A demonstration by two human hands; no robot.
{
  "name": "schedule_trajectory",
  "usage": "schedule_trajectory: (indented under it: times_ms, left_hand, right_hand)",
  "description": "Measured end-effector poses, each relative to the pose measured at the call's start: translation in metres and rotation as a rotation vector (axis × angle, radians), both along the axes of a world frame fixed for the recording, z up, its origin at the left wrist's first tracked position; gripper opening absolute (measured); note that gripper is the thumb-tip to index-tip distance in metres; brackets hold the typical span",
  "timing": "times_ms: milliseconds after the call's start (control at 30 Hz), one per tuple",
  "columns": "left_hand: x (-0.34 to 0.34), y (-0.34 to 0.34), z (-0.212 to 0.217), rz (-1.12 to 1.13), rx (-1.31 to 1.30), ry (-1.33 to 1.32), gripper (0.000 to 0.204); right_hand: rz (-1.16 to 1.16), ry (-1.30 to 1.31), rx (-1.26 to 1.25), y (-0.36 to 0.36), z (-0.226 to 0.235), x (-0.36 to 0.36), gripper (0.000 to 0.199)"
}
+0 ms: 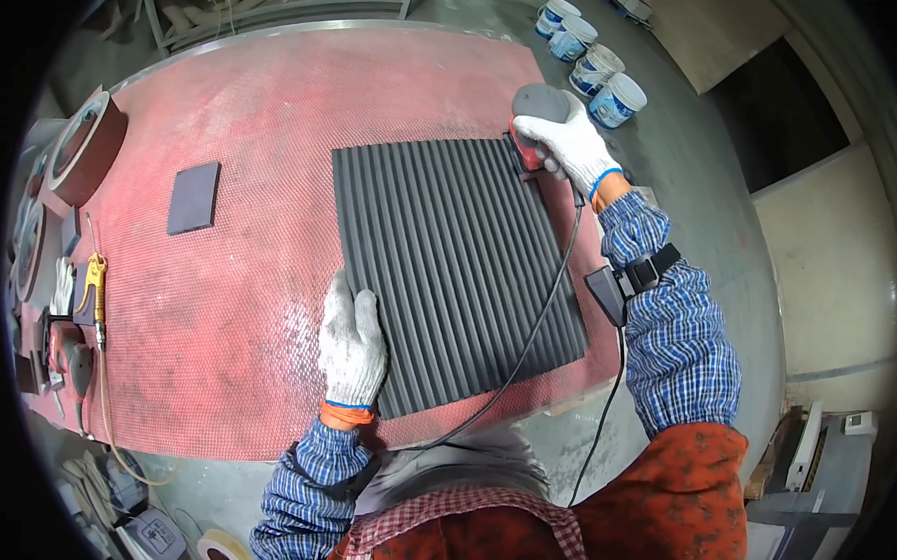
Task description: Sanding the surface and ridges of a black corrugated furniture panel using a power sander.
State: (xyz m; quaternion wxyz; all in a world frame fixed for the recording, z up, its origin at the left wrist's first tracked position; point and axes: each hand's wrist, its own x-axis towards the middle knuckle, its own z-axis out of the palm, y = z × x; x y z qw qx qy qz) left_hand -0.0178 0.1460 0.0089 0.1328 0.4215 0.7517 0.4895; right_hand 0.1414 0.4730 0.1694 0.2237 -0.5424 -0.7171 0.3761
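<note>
A dark grey ribbed panel lies flat on a red mesh mat. My right hand, in a white knit glove, is wrapped round a red and grey power sander at the panel's far right corner. The sander's underside is hidden. A cable runs back from it across the panel toward me. At the panel's left edge rests my left hand, also gloved, its fingers stretched forward and the thumb apart.
A grey sanding pad lies on the mat's left part. Further left are abrasive rolls, a yellow air blow gun with its hose and another red and grey power tool. Several white and blue buckets stand on the floor beyond the table.
</note>
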Motion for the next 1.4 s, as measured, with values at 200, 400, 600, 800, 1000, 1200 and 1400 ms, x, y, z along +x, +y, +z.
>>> schedule_trajectory:
  times_ms: [200, 400, 600, 800, 1000, 1200, 1400]
  left_hand:
    - [-0.002, -0.005, -0.005, -0.02, 0.007, 0.244, 0.047]
    - [0.003, -0.003, 0.012, 0.005, -0.001, 0.001, 0.048]
    - [0.005, -0.004, 0.01, 0.04, 0.005, -0.028, 0.048]
    - [-0.004, -0.004, 0.005, -0.021, -0.039, 0.162, 0.028]
    - [-0.009, 0.003, -0.017, -0.03, -0.025, 0.612, 0.023]
    - [-0.01, 0.003, -0.022, -0.014, -0.019, 0.603, 0.024]
    - [-0.01, 0.005, -0.023, 0.007, 0.017, 0.623, 0.022]
  right_hand:
    - [0.02, 0.061, 0.041, 0.018, -0.006, -0.016, 0.115]
    - [0.034, 0.1, 0.069, 0.013, -0.006, -0.026, 0.112]
    - [0.023, 0.071, 0.046, -0.004, -0.003, -0.007, 0.108]
    - [-0.042, 0.015, -0.01, -0.069, 0.007, 0.028, 0.109]
    - [-0.091, -0.088, -0.061, -0.138, 0.011, 0.079, 0.12]
    - [-0.128, -0.064, -0.164, -0.21, 0.019, 0.128, 0.112]
    - [-0.187, 0.11, -0.069, -0.261, 0.002, 0.174, 0.11]
